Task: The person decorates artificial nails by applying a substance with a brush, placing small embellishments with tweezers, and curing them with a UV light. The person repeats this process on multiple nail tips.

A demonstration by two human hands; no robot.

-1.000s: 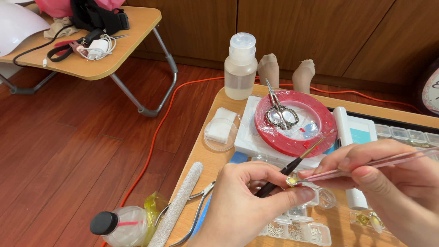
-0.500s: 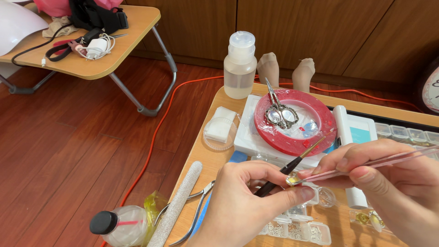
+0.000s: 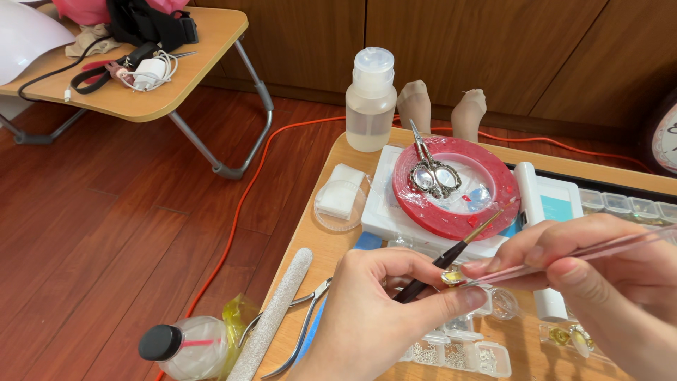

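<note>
Left hand (image 3: 374, 317): your fingers pinch a thin brush (image 3: 451, 257) and a small gold piece (image 3: 452, 277).
Right hand (image 3: 606, 282): your fingers grip pink tweezers (image 3: 585, 250), tips at the piece.
Place: above the tabletop (image 3: 321, 243), near the red tape roll (image 3: 455, 187).

Hands (image 3: 381, 317) with brush (image 3: 441, 264), tweezers (image 3: 564, 257)

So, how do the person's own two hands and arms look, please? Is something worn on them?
Both the left hand and the right hand are bare: no gloves, rings or sleeves are visible. The nails on the fingers look short, with a pale natural finish. The right forearm also shows uncovered.
</note>
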